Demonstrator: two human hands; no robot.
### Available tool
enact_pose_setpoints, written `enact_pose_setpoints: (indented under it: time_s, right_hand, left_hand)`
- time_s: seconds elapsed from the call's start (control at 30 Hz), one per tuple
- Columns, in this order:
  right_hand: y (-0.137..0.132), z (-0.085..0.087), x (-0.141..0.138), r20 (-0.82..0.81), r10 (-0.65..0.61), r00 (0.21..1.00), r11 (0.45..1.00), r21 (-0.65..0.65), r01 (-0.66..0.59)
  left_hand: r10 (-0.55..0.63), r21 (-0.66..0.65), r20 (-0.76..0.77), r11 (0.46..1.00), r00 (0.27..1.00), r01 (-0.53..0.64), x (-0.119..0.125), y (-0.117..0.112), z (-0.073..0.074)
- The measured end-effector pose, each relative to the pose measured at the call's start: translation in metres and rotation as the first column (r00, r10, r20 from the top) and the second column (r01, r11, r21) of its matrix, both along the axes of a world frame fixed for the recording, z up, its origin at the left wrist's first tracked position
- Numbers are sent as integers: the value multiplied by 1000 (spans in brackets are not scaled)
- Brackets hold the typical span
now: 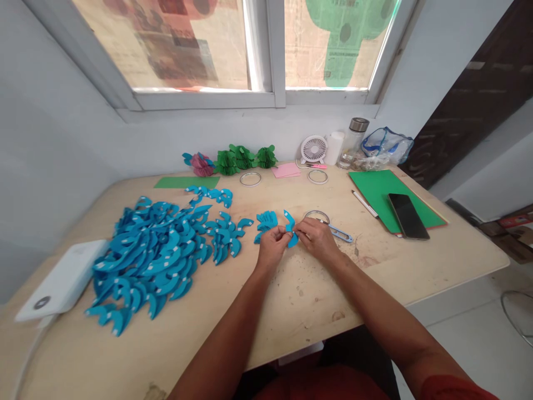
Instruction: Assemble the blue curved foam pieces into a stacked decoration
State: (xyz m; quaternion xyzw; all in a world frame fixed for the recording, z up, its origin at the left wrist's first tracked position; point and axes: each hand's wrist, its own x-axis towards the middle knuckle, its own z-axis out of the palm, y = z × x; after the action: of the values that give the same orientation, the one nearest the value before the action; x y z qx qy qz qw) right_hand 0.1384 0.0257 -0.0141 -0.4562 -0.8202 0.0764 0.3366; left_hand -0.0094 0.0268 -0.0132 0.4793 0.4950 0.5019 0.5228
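Observation:
Between my two hands is a curved blue paper piece (288, 218) with a small white square on it. My left hand (272, 245) pinches it from the left. My right hand (316, 236) has its fingertips pressed together at its right edge; whatever lies inside that pinch is too small to make out. Just beyond my left hand sits a small stack of blue paper pieces (266, 220). Farther left spreads a large heap of similar blue pieces (154, 250), many marked with white squares. A blue utility knife (342, 234) and a tape roll (316, 213) lie by my right hand.
At the left edge stands a white box-shaped device (62, 280) with a cable. Along the wall are green paper figures (244, 157), a small fan (313, 149) and a glass bottle (353, 143). A phone (408, 215) rests on green sheets (370, 194), beside a pen (365, 204).

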Motion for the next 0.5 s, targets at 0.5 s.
enact_pose_setpoints:
  time_s: [0.5]
  right_hand:
    - [-1, 0, -2, 41, -15, 999, 999, 44, 13]
  left_hand:
    - [-21, 0, 4, 1000, 1000, 21, -1, 2, -3]
